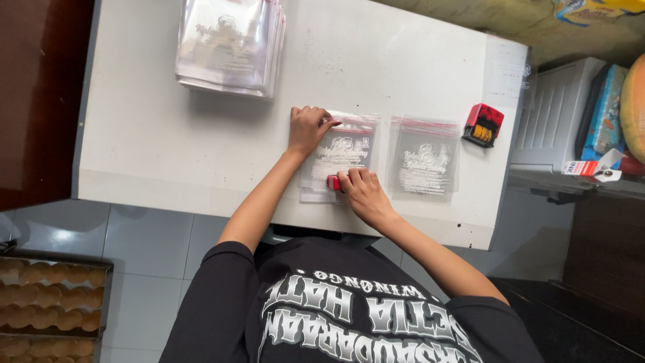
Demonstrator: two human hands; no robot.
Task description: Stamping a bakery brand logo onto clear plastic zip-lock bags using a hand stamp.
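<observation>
Left hand [308, 128] fingers flat, pinning printed clear bag [336, 158] top. Right hand [363, 191] fingers curled round red stamp [334, 183], pressed on bag's lower edge.

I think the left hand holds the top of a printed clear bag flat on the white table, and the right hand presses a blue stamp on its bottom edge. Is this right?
Not quite: the stamp is red, not blue, as the head view shows. The rest holds: the left hand holds the top of the printed clear bag flat on the white table, and the right hand presses the stamp on its bottom edge.
</observation>
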